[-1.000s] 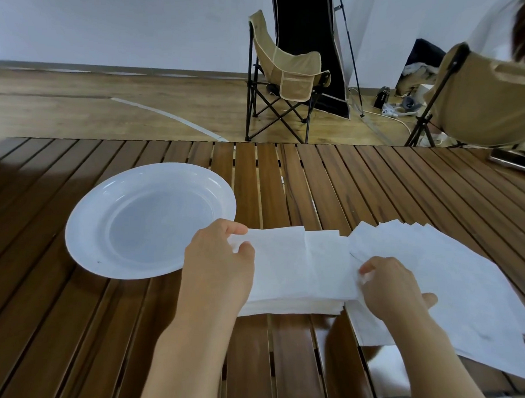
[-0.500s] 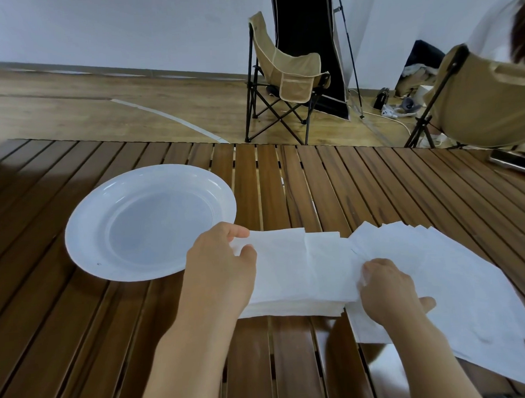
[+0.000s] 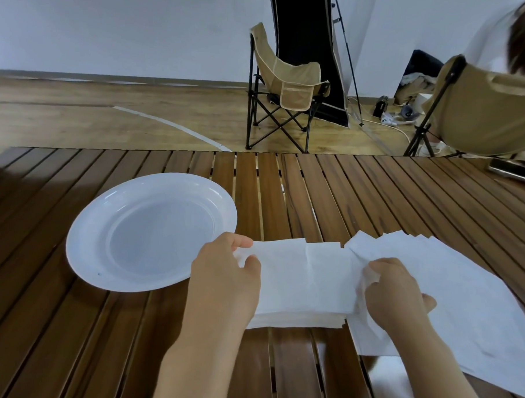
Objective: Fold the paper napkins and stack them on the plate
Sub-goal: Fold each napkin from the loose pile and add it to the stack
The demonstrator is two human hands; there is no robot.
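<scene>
Standing near the slatted table (image 3: 285, 197), I saw both forearms reaching forward over its near edge. The left hand (image 3: 225, 275) pinched the left end of the folded napkin stack (image 3: 303, 275) between thumb and curled fingers, probably to keep the pile square and ready for lifting. The right hand (image 3: 391, 292) was curled on the stack's right end, where the unfolded napkins (image 3: 470, 295) lay fanned and overlapping; its fingers seemed to grip paper, but I could not tell which sheet. Just beyond the left hand, the white plate (image 3: 85, 236) held nothing yet. Farther away stood a folding chair (image 3: 289, 92).
</scene>
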